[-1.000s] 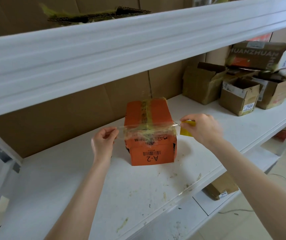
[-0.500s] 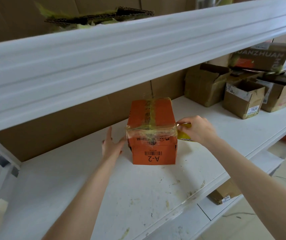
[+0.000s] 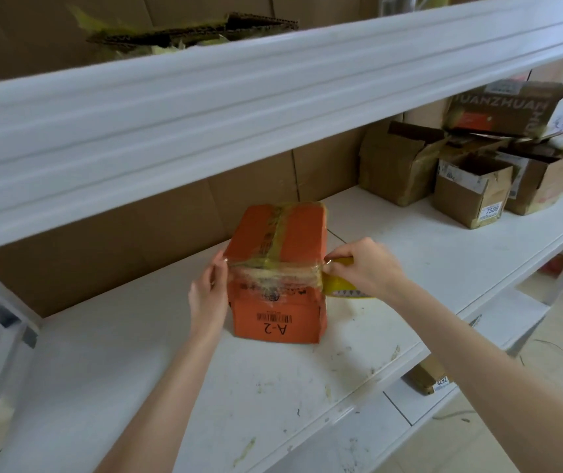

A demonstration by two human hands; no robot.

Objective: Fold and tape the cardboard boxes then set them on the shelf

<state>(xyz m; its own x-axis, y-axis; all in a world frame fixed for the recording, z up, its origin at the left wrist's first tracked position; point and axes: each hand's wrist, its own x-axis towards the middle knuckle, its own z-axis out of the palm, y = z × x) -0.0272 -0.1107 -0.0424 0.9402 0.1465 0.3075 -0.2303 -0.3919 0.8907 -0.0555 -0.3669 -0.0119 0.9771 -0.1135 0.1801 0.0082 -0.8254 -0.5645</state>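
Under flat left fingers (image 3: 217,273), the tape (image 3: 273,273) is now stuck across the box (image 3: 293,230), right hand (image 3: 363,268) gripping the roll (image 3: 339,289), so it's basically sealed.

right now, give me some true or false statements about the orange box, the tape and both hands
1. The orange box stands on the white shelf. True.
2. The right hand grips a yellow tape roll at the box's right side. True.
3. The left hand hangs clear of the box. False: it presses flat against the box's left side.
4. The label on the box's front reads B-7. False: it reads A-2, printed upside down.
5. Open brown boxes sit toward the right end of the same shelf. True.
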